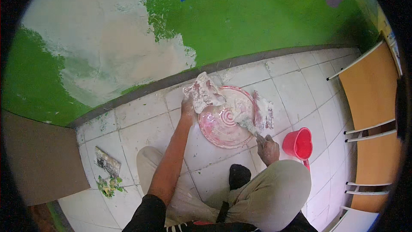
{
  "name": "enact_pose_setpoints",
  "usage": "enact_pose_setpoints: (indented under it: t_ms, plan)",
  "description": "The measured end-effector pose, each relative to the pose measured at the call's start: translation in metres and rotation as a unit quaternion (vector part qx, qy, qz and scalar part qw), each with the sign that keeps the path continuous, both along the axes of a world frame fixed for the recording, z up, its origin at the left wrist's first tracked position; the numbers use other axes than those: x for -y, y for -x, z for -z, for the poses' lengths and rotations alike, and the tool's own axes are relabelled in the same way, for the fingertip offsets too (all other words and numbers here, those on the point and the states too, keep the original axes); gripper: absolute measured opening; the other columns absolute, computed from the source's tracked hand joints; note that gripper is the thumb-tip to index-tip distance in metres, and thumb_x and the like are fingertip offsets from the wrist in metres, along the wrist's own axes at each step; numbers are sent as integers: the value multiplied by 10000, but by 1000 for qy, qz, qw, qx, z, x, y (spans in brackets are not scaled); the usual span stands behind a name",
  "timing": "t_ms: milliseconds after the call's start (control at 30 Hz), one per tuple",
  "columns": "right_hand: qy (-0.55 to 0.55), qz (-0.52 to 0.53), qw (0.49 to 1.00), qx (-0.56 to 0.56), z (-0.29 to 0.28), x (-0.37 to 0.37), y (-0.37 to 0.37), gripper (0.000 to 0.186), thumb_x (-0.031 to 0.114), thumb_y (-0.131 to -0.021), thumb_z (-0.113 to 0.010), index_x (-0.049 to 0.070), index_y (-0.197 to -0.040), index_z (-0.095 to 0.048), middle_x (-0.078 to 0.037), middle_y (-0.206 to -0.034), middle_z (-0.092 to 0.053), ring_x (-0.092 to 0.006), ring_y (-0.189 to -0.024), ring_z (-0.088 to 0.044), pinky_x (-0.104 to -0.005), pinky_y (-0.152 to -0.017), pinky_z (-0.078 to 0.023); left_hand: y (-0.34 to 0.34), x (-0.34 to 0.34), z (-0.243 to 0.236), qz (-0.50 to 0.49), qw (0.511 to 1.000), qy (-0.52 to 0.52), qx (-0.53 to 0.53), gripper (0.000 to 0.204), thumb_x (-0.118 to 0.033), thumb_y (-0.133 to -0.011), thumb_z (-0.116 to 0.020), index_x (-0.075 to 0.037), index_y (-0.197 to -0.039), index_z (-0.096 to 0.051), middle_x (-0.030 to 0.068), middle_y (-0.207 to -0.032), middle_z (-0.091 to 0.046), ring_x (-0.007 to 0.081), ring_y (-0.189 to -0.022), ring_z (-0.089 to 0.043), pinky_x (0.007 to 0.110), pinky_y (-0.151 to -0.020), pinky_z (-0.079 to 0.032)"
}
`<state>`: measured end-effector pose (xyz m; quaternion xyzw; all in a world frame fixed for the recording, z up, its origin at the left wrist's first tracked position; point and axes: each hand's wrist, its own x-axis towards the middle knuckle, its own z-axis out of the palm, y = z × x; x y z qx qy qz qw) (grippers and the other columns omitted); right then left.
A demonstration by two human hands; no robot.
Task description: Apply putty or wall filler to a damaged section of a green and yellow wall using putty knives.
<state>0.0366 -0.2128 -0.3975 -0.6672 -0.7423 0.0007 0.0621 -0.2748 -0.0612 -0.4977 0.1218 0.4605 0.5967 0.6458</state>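
Note:
My left hand (187,106) is closed on a crumpled plastic bag (205,91) smeared with white paste, at the upper left rim of a round pink lid (210,136). White paste coats much of the lid, which lies on the floor. My right hand (268,150) is wrapped round the handle of a putty knife (247,124), whose paste-covered blade rests on the lid's right part. Just beyond that edge lies a second paste-smeared piece (262,111), perhaps another wrapper or tool; its kind is unclear.
A pink dipper (297,144) stands right of my knee on the white tiled floor (143,131). Ahead, a green wall (249,17) carries a large white patch. Orange-brown panels with white metal edges (371,86) line the right. Scraped green flakes (110,186) lie left.

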Motion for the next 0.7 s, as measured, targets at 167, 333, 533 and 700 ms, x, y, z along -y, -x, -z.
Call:
enact_pose_setpoints:
  t_ms: [167, 333, 533, 700]
  plan:
    - [28, -71, 997, 5, -7, -40, -14, 287, 143, -819, -605, 156, -1101, -655, -144, -728, -566, -335, -578, -597, -452, -514, -479, -8, -10, -5, 25, 992, -40, 113, 377, -321, -951, -499, -41, -1204, -514, 76, -1067, -612, 198, -929, -618, 338, -794, -520]
    - [52, -135, 989, 7, 5, -84, -9, 326, 160, -821, -592, 171, -1145, -633, -142, -782, -581, -323, -616, -608, -428, -573, -505, 3, -23, 37, 80, 986, -54, 139, 351, -300, -961, -480, -48, -1203, -517, 69, -1068, -620, 196, -931, -628, 346, -822, -525]
    - [62, -228, 969, 78, 5, -134, 8, 356, 191, -840, -514, 228, -1181, -608, -116, -830, -601, -279, -610, -620, -413, -567, -532, 7, -25, 57, 90, 972, -64, 205, 367, -311, -961, -477, -44, -1210, -515, 71, -1095, -617, 195, -955, -627, 356, -851, -525]
    - [41, -269, 960, 60, 17, -151, 16, 354, 204, -833, -514, 202, -1172, -616, -113, -846, -610, -267, -641, -628, -401, -582, -535, 6, -20, 35, 85, 977, -69, 185, 468, -322, -914, -539, 12, -1237, -483, 134, -1164, -598, 276, -1026, -609, 425, -923, -491]
